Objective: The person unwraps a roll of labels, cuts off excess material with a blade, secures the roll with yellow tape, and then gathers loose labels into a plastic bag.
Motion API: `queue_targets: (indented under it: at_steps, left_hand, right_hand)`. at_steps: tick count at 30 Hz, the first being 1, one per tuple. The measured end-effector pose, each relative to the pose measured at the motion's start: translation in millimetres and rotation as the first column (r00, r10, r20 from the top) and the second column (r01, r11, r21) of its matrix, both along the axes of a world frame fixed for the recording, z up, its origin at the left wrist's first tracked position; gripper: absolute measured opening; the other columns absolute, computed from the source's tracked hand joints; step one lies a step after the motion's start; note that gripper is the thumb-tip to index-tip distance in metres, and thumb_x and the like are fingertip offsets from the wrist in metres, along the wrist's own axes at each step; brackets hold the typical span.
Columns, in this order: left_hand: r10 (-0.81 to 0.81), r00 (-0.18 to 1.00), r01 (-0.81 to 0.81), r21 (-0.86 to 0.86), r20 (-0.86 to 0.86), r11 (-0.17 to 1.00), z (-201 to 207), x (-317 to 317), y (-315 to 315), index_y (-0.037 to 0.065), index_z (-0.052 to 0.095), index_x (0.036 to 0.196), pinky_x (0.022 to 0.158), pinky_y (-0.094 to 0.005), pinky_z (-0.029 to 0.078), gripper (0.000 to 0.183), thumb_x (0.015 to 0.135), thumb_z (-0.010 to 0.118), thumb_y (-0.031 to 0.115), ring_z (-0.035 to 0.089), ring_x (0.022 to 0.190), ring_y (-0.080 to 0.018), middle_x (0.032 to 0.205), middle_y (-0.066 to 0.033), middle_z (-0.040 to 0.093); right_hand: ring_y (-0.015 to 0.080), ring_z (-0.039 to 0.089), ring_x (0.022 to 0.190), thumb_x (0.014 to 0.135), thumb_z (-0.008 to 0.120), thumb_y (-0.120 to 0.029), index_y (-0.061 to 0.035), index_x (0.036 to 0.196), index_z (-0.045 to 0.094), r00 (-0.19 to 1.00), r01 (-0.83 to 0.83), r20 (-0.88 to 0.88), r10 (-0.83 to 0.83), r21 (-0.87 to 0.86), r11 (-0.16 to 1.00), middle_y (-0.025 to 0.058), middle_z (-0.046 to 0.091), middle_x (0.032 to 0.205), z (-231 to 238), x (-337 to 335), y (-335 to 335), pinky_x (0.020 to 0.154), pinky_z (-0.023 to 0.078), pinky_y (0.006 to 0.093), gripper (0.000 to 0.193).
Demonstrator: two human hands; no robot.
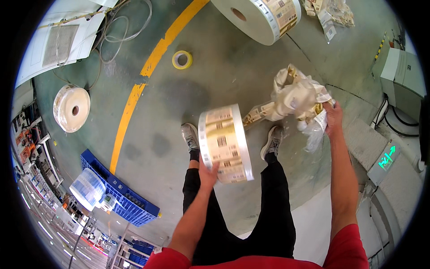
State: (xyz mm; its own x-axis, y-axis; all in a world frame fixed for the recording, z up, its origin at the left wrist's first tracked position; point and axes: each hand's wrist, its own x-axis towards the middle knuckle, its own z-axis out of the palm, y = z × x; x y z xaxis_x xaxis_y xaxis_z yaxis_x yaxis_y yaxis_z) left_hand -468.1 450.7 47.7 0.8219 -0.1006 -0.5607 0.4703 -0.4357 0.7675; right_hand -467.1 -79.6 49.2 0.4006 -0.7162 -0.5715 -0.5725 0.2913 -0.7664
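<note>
A wide roll of printed film [221,141], cream and gold with pale edges, is in front of my legs. My left hand [208,174] grips its near left side, thumb on the printed face; the other fingers are hidden. Out to the right, my right hand [333,119] is closed on a crumpled bunch of printed film [293,96], partly clear and loosely bundled. A twisted strip of the same film [260,114] runs from the bunch toward the roll's right side.
On the floor are a yellow tape roll [182,59], a larger film roll [251,20], a pale wrapped roll [71,108] and film scraps [333,18]. A blue pallet [121,190] bears a clear-wrapped roll. Hoses [118,38] lie far left; a grey box [403,71] stands right.
</note>
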Motion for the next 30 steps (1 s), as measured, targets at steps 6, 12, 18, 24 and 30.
queue_targets:
  at_steps: [6,12,18,24,30]
  left_hand:
    - [0.053,0.952,-0.001,0.169,-0.302,0.986,27.4,-100.2,20.8,-0.002,0.035,0.148,0.102,-0.0381,0.046,0.075,0.085,0.076,0.006,0.06,0.121,-0.0308,0.128,-0.0206,0.062]
    - [-0.106,0.925,0.212,0.266,-0.364,0.94,13.6,-115.5,35.5,0.004,0.036,0.149,0.099,-0.0415,0.048,0.078,0.085,0.077,0.017,0.061,0.12,-0.0342,0.129,-0.0183,0.063]
    - [-0.025,0.92,0.155,0.306,-0.391,0.939,3.9,-24.4,-5.9,0.005,0.032,0.153,0.102,-0.0401,0.046,0.082,0.087,0.074,0.028,0.058,0.124,-0.0352,0.137,-0.0205,0.057]
    - [-0.215,0.976,0.214,-0.006,-0.044,0.977,-38.5,65.2,3.6,-0.001,0.031,0.15,0.107,-0.0369,0.04,0.083,0.084,0.075,0.022,0.051,0.131,-0.0313,0.143,-0.0177,0.052]
    - [-0.098,0.824,-0.078,-0.283,-0.558,0.956,-11.1,173.3,6.5,0.001,0.039,0.145,0.098,-0.0354,0.047,0.077,0.082,0.079,0.022,0.06,0.116,-0.0258,0.137,-0.0153,0.057]
  right_hand:
    - [0.0187,0.068,0.089,0.09,0.066,-0.021,0.0006,0.122,0.062,0.969,-0.246,0.069,0.236,0.319,0.915,0.0114,0.07,0.109,80.0,-21.3,23.8,0.077,0.056,0.0349,0.039]
    - [0.0325,0.071,0.101,0.069,0.075,-0.036,-0.0097,0.103,0.078,-0.929,-0.253,-0.177,0.324,0.944,-0.21,0.0143,0.075,0.108,180.2,-227.0,-100.0,0.086,0.056,0.0451,0.042]
    - [0.0419,0.066,0.093,0.061,0.077,-0.017,-0.0018,0.084,0.063,-0.321,-0.919,-0.576,0.752,0.383,-0.098,0.0236,0.06,0.129,120.3,-112.9,43.1,0.077,0.054,0.0491,0.031]
    - [0.0384,0.065,0.105,0.073,0.077,-0.021,-0.0035,0.099,0.063,-0.158,-0.979,-0.08,0.984,0.14,-0.146,0.017,0.051,0.146,69.8,73.7,288.2,0.088,0.053,0.0482,0.034]
    - [0.0418,0.065,0.099,0.077,0.077,-0.03,-0.0039,0.108,0.066,-0.277,-0.93,0.053,0.959,0.238,-0.281,0.021,0.069,0.107,77.4,1.5,225.6,0.087,0.051,0.0497,0.042]
